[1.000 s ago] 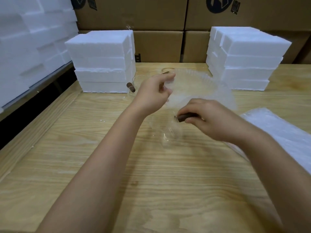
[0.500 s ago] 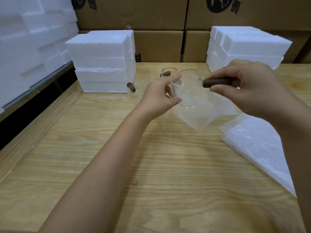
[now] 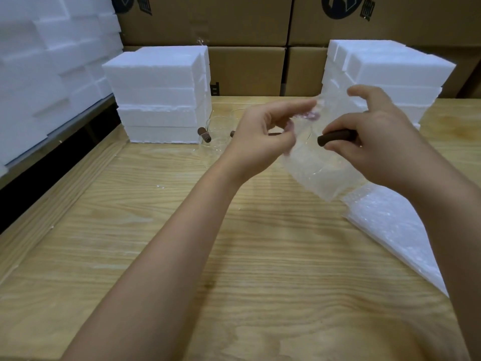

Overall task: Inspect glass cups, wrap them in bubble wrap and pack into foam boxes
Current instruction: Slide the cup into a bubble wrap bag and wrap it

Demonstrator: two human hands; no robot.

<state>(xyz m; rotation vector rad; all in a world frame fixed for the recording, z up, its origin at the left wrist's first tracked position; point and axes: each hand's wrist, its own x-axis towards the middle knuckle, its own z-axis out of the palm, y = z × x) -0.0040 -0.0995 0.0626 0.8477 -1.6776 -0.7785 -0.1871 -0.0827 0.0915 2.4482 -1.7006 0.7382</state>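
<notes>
Because the cup (image 3: 316, 162) is thin clear glass, treat it as light, slick and breakable; the sure hold is the dark brown handle (image 3: 335, 138), which your right hand (image 3: 377, 142) grips between thumb and lower fingers while the upper fingers stand spread and free; your left hand (image 3: 260, 136) pinches the top edge of the wrap (image 3: 322, 183) between thumb and forefinger. The cup hangs above the surface (image 3: 182, 230), between your two hands, partly sheathed in the wrap, with the handle bare and roughly level; the wrap is soft, limp and cloudy, so I judge it will sag wherever you leave it slack. The glass itself is nearly invisible; only a faint rim line and a curve near the base show through. Behind your left hand more cups (image 3: 216, 134) stand beside the left foam stack (image 3: 158, 100); spare sheets (image 3: 390, 225) lie on the surface to the right.
</notes>
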